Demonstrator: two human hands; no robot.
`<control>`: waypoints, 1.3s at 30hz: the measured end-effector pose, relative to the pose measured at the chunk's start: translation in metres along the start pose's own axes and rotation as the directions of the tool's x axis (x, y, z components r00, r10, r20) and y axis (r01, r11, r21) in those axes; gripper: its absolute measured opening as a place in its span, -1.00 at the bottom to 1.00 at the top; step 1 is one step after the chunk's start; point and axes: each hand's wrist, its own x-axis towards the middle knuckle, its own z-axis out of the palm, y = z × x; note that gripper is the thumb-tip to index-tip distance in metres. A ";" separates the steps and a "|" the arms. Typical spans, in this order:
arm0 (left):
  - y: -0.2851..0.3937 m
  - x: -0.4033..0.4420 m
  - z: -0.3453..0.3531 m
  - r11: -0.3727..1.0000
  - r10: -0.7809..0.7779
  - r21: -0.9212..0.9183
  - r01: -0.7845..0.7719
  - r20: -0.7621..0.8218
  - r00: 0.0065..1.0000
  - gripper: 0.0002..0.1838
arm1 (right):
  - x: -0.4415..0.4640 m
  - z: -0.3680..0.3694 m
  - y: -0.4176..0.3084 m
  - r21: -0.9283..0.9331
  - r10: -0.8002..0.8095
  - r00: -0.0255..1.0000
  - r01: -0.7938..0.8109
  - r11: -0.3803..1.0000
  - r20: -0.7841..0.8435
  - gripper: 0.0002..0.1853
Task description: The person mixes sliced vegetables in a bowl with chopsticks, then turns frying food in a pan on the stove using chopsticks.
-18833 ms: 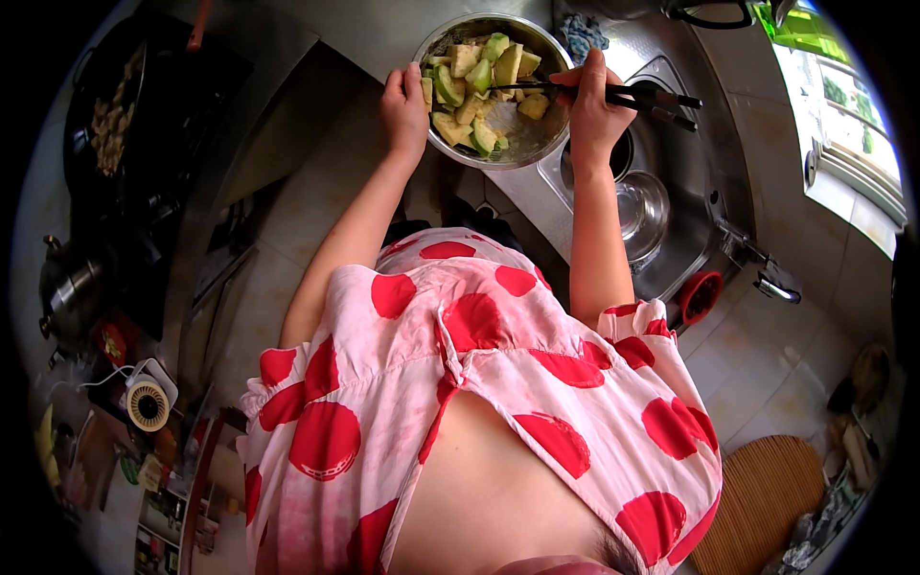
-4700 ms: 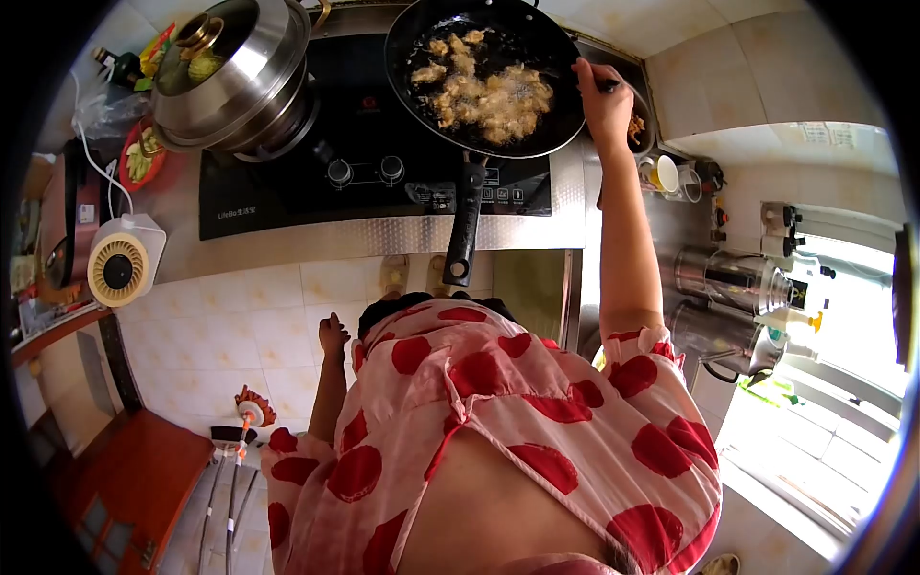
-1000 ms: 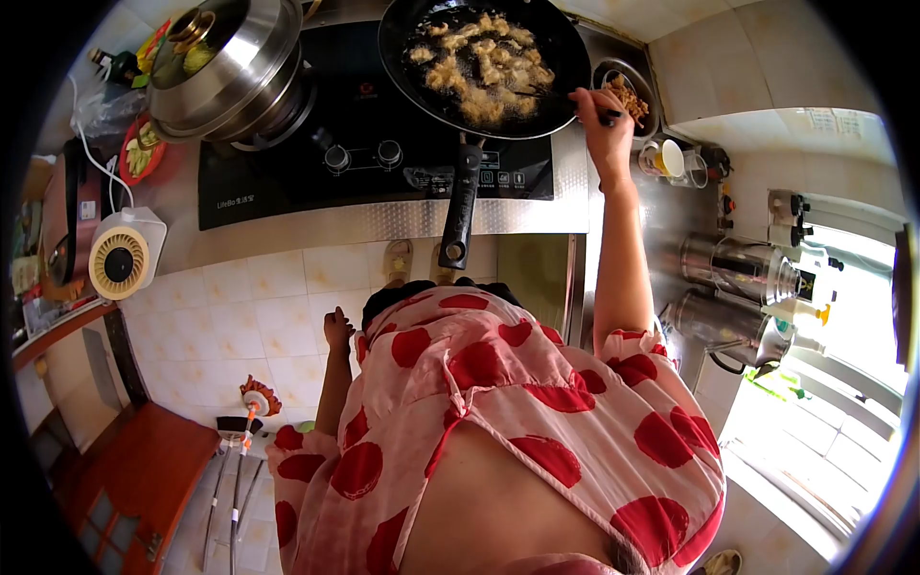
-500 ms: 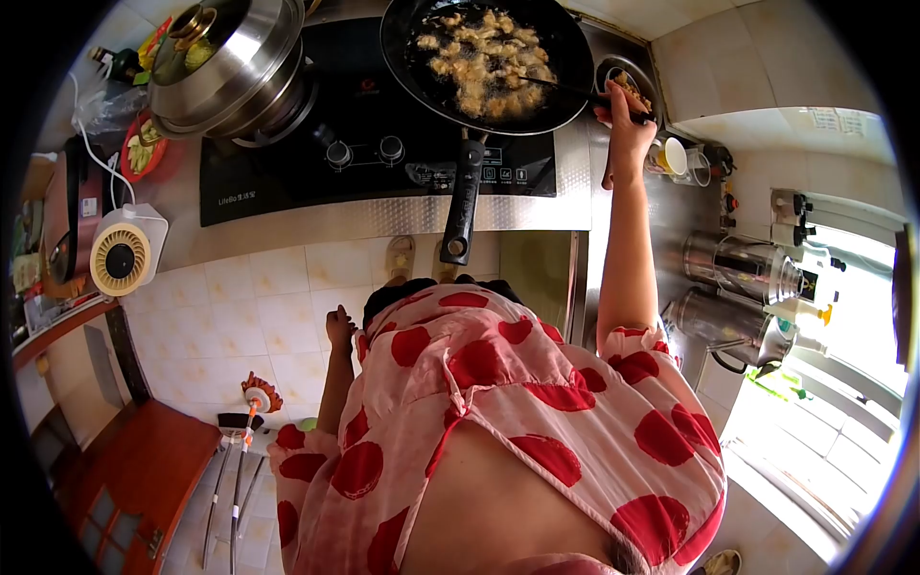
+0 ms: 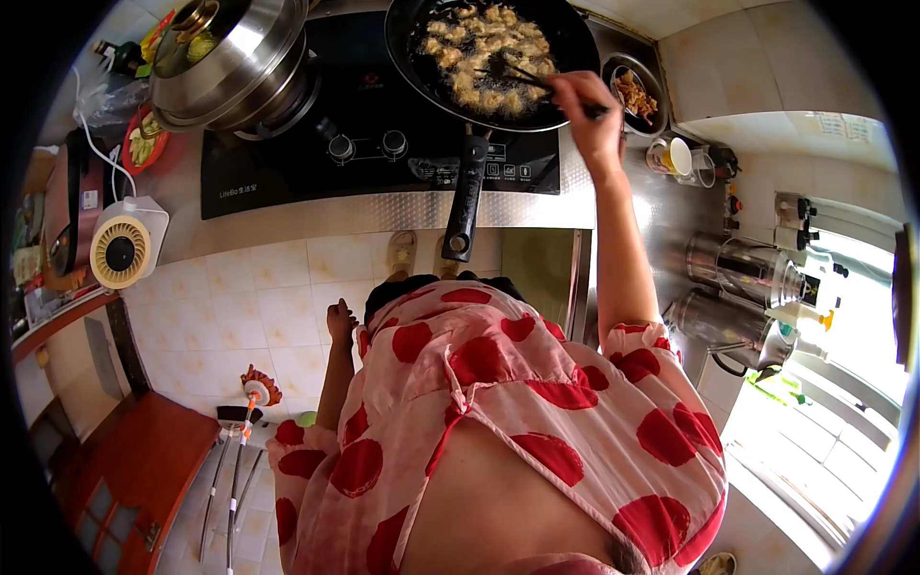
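My right hand is closed around black chopsticks at the right rim of a black frying pan. The chopstick tips reach among golden pieces of food that bubble in oil. The pan's black handle points towards me over the stove edge. Low beside my body on the left hangs my left hand, its fingers curled; whether it holds anything is too dark to tell. Right of the pan, an oval metal dish holds browned food.
A large lidded steel pot stands on the stove's left side. Further left are a red basket and a small fan. Cups and steel kettles line the right counter. A mop stands at lower left.
My right hand has moved left from the metal dish's side to the pan's rim, and the chopsticks reach further into the frying food. My left hand has barely moved.
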 end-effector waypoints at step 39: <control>0.002 0.002 0.003 0.998 0.055 0.021 -0.055 -0.002 0.998 -0.53 | -0.009 -0.045 0.025 -0.393 -0.240 0.934 0.332 0.857 0.266 -0.86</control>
